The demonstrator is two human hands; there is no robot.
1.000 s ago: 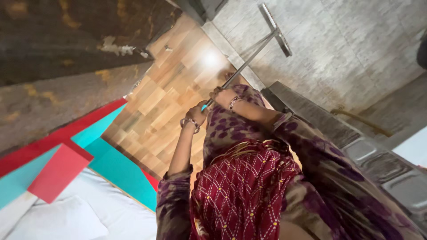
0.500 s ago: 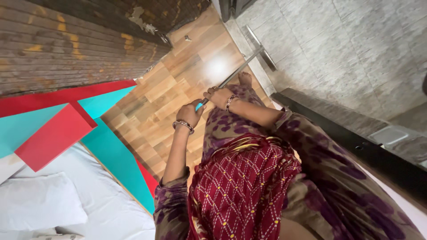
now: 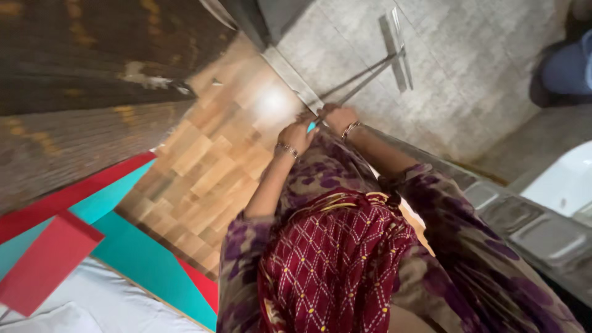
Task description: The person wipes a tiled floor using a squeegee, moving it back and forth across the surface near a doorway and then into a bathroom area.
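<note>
Both my hands grip the metal handle of a floor wiper (image 3: 361,80). My left hand (image 3: 295,135) holds the handle's turquoise end nearest my body. Just ahead of it, my right hand (image 3: 338,117) is closed on the shaft. The wiper's flat blade (image 3: 398,48) rests out on the grey tiled floor (image 3: 468,68). I wear bangles on both wrists, purple patterned sleeves and a red patterned scarf (image 3: 333,265).
Wood-pattern flooring (image 3: 216,160) lies to the left, meeting the grey tiles at a threshold. A dark wooden wall (image 3: 80,92) stands at upper left. A bed with red and teal frame (image 3: 92,246) is at lower left. A dark door frame (image 3: 530,228) runs along the right.
The wiper has been pushed farther out across the grey tiles, and both hands have moved forward with the handle. The view has swung toward the tiled room.
</note>
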